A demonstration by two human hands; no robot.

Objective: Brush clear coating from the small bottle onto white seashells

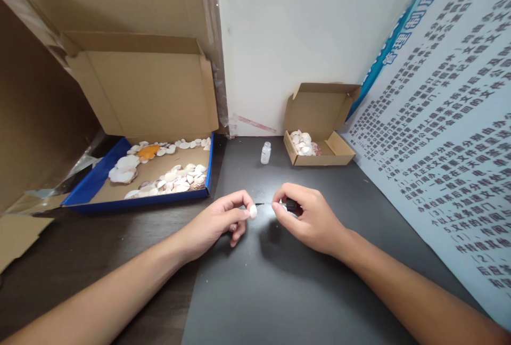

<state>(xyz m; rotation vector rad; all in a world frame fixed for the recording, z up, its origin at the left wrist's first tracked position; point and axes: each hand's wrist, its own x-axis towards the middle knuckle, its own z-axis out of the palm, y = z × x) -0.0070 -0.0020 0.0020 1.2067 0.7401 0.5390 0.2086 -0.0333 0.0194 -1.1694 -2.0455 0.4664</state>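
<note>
Between the thumb and forefinger of my left hand (229,216) is a small white shell (253,211). My right hand (305,214) is closed around a brush with a black cap (291,204). The dark tip of that brush points left and lies very close to the shell; whether they touch I cannot tell. Something whitish shows between my right fingers, too small to name. Beyond both hands a small clear bottle (265,153) with a white label stands upright, its neck uncapped.
A blue-edged cardboard box (138,205) with its lid raised holds many shells (179,180) and an orange one at the left. Back right, a smaller open carton (319,161) contains white shells (302,142). A printed sheet (447,137) borders the dark mat (311,302) on the right.
</note>
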